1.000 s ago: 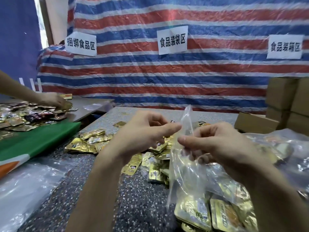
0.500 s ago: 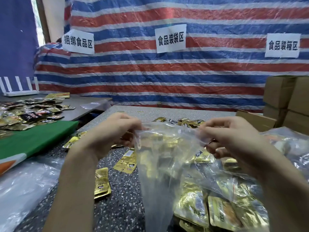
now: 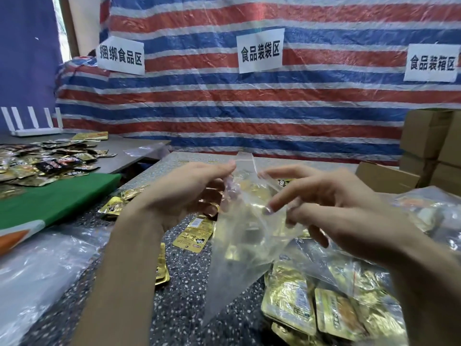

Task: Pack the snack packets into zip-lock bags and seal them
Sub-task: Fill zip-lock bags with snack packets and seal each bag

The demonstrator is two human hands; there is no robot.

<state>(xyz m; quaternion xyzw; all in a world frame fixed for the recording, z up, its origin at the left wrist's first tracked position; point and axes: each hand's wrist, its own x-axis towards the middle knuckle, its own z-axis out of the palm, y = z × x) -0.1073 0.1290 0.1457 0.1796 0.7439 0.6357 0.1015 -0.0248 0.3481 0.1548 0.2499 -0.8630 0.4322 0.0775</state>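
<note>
A clear zip-lock bag hangs in the air between my two hands above the speckled table. My left hand pinches the bag's top edge at the left. My right hand has its fingers curled at the bag's mouth on the right, one fingertip inside the plastic. Gold snack packets lie loose on the table under the bag. More gold packets sit in clear plastic at the lower right.
Brown cardboard boxes stack at the right, with an open box in front. A green cloth and a grey table with mixed packets lie to the left. Clear plastic sheeting covers the near left. A striped tarp hangs behind.
The hands first pinched the bag's top together, then spread it wide. Now they are closer again, with the bag's mouth open between them. Another person's arm at the left table is gone.
</note>
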